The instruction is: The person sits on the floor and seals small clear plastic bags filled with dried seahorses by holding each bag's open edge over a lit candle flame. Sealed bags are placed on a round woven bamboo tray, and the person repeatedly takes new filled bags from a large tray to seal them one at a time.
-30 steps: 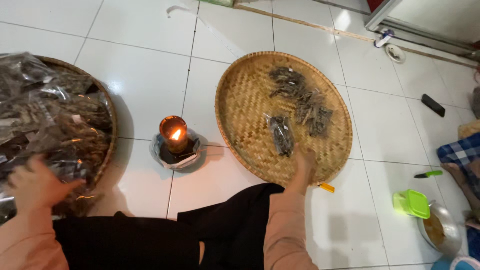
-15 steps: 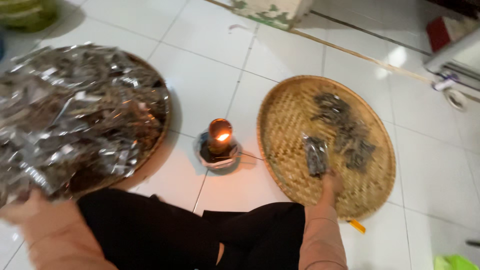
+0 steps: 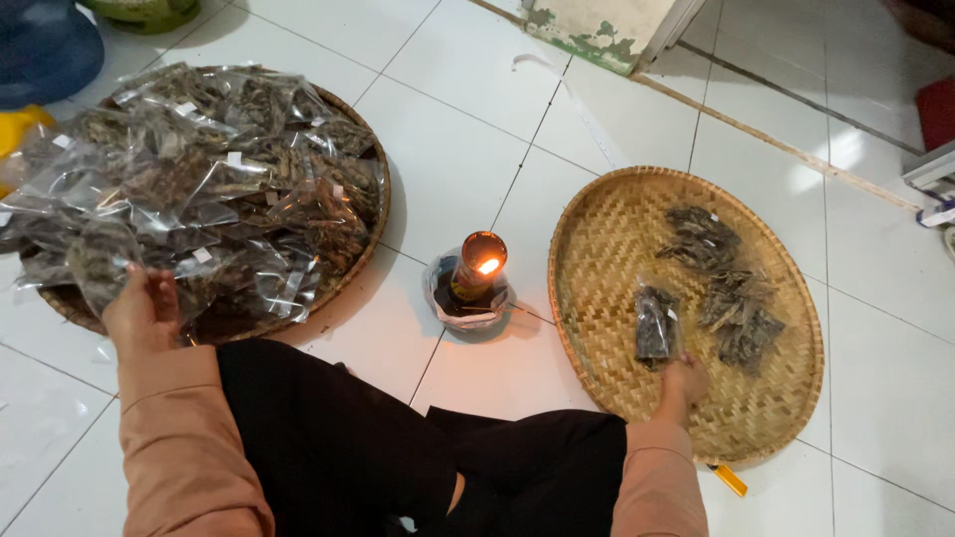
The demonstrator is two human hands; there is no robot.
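Leftward, the view is shifting toward the heaped tray while both hands are staying put.

Right hand [image 3: 682, 381] fingers are pinching a light, slippery, crinkly packet [image 3: 655, 324] on the woven tray [image 3: 597, 249]; left hand [image 3: 139, 306] fingers are closing on a heaped packet [image 3: 99, 264]; edges grip best.

Two round woven trays on the tiled floor [image 3: 448, 129], lit lamp [image 3: 476, 273] between them, just ahead of the person's crossed legs [image 3: 398, 457]. Left tray [image 3: 370, 234] — heaped edge to edge with clear packets [image 3: 189, 189]; left hand [image 3: 139, 310] at its near edge, on a packet. Right tray [image 3: 607, 219] — a few packets [image 3: 731, 288] in a line from centre toward the far edge, one single packet [image 3: 655, 326] nearer the near-left rim, right hand [image 3: 684, 383] touching it at the near edge.
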